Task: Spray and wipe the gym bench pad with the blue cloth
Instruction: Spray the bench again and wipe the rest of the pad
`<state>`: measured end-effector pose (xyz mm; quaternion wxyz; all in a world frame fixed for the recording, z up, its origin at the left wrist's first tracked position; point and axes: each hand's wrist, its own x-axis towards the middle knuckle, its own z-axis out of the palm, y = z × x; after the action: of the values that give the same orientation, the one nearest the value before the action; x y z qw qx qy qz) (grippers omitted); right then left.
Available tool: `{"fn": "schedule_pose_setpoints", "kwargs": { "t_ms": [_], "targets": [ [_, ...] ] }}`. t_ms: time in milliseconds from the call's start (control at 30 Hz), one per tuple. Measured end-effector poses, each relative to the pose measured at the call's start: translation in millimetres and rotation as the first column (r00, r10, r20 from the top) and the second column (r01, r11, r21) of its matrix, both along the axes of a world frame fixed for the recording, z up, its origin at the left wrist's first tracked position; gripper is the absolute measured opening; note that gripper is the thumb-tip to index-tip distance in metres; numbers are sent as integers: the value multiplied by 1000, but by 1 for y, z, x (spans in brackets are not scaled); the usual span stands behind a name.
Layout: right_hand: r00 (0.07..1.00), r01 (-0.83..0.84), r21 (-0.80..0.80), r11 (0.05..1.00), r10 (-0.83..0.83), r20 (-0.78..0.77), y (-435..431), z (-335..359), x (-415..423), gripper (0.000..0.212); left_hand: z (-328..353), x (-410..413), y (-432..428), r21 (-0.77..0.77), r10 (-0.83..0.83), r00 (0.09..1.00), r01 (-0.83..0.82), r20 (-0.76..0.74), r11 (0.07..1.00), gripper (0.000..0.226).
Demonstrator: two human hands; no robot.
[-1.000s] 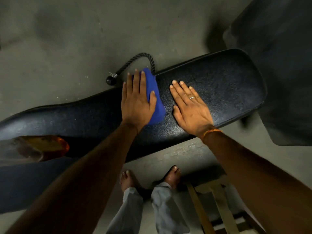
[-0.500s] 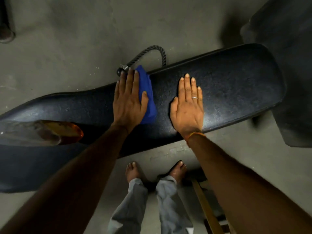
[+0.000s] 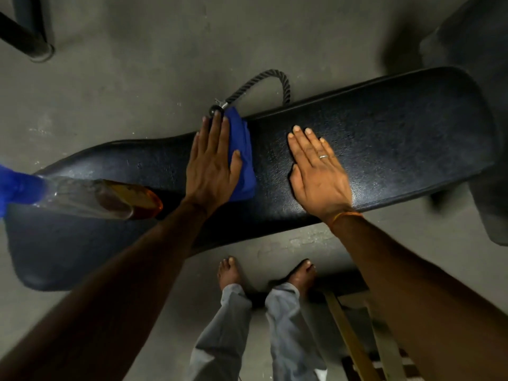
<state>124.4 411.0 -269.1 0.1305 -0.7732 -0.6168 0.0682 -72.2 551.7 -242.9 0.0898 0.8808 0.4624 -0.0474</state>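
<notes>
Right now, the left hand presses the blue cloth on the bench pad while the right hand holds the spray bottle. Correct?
No: the head view shows the right hand flat on the bench pad, holding nothing; the spray bottle lies apart.

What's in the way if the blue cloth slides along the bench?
Two things. The right hand lies flat on the bench pad just right of the blue cloth; the spray bottle lies on the pad to its left.

Grey concrete floor [image 3: 137, 64] all round, and a black braided rope [image 3: 275, 75] curling in a loop, ball end to the left. Black metal post [image 3: 30, 37] top left, wooden slats [image 3: 349, 334] bottom right, bare feet [image 3: 229, 273] on the floor.
</notes>
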Motion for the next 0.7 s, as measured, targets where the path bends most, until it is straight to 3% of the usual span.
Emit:
{"fn": "schedule_pose_setpoints", "kwargs": {
  "t_ms": [133, 233, 300, 500, 600, 700],
  "targets": [
    [1000, 1, -5, 1000, -1, -13, 0, 3, -1, 62, 7, -39, -58, 13, 54, 999, -54, 10, 998, 68],
    [1000, -2, -23, 1000, 1, -18, 0, 2, -2, 63, 10, -76, -73, -8, -134, 991, 134, -2, 991, 68],
    [1000, -4, -29, 1000, 4, -12, 0, 1, -1, 63, 7, -76, -45, 25, -174, 984, 175, -28, 984, 68],
    [1000, 12, -35, 999, -13, -17, 0, 5, -5, 63, 2, -43, -16, 59, 156, 988, -156, 9, 986, 69],
    [998, 43, -67, 997, -46, -35, 1, 8, -9, 64, 4, -57, -40, 22, 158, 987, -158, 22, 987, 74],
    [982, 177, -131, 975, -184, -44, 2, 11, -35, 67, 8, -80, -69, -3, 116, 993, -116, 25, 993, 77]
  ]
}}
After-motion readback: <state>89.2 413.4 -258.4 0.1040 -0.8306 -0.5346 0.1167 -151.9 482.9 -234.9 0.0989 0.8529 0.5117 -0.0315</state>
